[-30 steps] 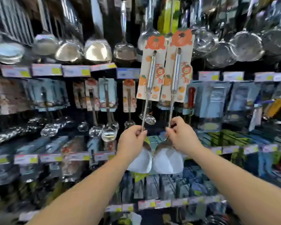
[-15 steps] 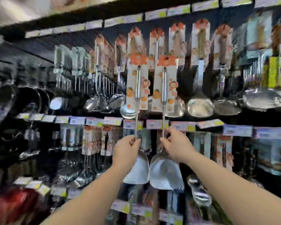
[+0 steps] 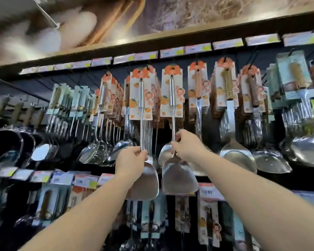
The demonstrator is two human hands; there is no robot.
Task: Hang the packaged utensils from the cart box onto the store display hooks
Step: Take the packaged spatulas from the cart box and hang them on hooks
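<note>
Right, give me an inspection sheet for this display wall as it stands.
Surface: black display wall with hooks, price-tag rail above.
Job's things: two packaged steel spatulas; left spatula raised to the hook row, right spatula beside it, cards upright.
Clutter: hung ladles, wood-handled turners, dark pans at left.
Grippers: left hand grips the left spatula's shaft; right hand fingers pinch the right spatula's shaft.
Cables: nothing seen.
Surroundings: printed sign panel overhead, blurred; lower shelf packages.
</note>
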